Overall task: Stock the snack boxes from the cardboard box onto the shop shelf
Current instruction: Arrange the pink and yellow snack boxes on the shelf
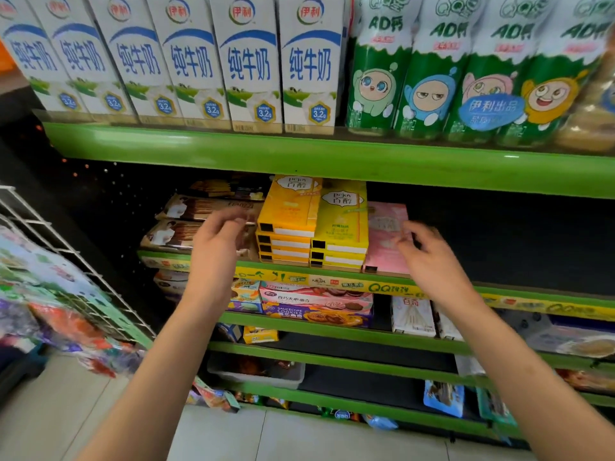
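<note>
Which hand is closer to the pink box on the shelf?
The right hand. Its fingers sit at the pink box, over its right edge. The left hand is further away, past the orange and yellow box stacks, in front of the brown packs.

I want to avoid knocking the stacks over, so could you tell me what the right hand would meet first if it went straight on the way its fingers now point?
Probably the pink snack box: the right hand points up and left at its front face, fingertips blurred just before it. Whether they already touch it cannot be told.
</note>
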Demonstrator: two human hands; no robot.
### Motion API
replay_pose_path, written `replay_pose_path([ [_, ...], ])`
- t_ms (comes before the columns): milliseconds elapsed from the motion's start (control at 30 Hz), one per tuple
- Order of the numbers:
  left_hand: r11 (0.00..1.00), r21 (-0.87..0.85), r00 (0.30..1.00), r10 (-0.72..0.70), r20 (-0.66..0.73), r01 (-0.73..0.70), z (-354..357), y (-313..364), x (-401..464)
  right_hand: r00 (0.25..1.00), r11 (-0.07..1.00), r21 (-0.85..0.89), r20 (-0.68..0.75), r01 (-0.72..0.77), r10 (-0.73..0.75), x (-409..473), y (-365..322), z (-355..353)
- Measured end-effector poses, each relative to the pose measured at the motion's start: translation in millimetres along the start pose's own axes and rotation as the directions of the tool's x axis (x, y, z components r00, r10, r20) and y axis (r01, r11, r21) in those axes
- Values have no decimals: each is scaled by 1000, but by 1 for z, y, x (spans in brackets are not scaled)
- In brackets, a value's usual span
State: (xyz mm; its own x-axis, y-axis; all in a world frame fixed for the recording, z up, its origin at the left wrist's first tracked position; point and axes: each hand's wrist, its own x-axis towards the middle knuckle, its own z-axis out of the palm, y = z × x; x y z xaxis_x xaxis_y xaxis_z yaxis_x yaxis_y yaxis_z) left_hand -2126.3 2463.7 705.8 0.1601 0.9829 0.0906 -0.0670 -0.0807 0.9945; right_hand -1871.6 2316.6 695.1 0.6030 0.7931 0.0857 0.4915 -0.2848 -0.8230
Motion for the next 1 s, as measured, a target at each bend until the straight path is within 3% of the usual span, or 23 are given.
replay_pose_path([
  [67, 1000, -2, 999, 4, -40, -5, -4, -3, -17, 999, 1000, 27, 52, 9, -10, -3, 8, -1],
  [133, 999, -34, 997, -21, -72, 19, -6, -7, -36, 996, 996, -4, 16, 84, -84, -5, 12, -4],
  [200, 996, -73, 993, -61, -103, 54, -4, -12, -56, 972, 973, -52, -55, 226, -228, -11, 11, -10],
  [267, 993, -63, 989, -102, -105, 96, 3, -18, -81, 918, 919, -13, -38, 394, -394, -20, 7, -12],
  [400, 982, -62, 957, -188, -220, 179, 26, -35, -137, 739, 780, 173, 250, 602, -626, -46, 1, 3],
  [500, 973, -118, 880, -231, -415, 200, 43, -55, -196, 551, 720, 325, 478, 613, -684, -68, 22, 21],
  [600, 945, -215, 700, -328, -634, 247, 66, -88, -290, 357, 728, 394, 678, 561, -643, -100, 63, 35],
  [700, 868, -350, 442, -484, -755, 352, 101, -124, -410, 179, 800, 335, 863, 498, -473, -153, 116, 33],
  [767, 816, -446, 259, -550, -794, 368, 126, -139, -493, 14, 823, 299, 937, 483, -349, -194, 146, 26],
  [900, 761, -569, -60, -582, -811, 311, 175, -160, -640, -319, 754, 341, 930, 561, -183, -270, 204, 8],
  [1000, 705, -668, -229, -628, -744, 236, 222, -171, -718, -482, 704, 390, 873, 593, -77, -316, 240, -4],
])
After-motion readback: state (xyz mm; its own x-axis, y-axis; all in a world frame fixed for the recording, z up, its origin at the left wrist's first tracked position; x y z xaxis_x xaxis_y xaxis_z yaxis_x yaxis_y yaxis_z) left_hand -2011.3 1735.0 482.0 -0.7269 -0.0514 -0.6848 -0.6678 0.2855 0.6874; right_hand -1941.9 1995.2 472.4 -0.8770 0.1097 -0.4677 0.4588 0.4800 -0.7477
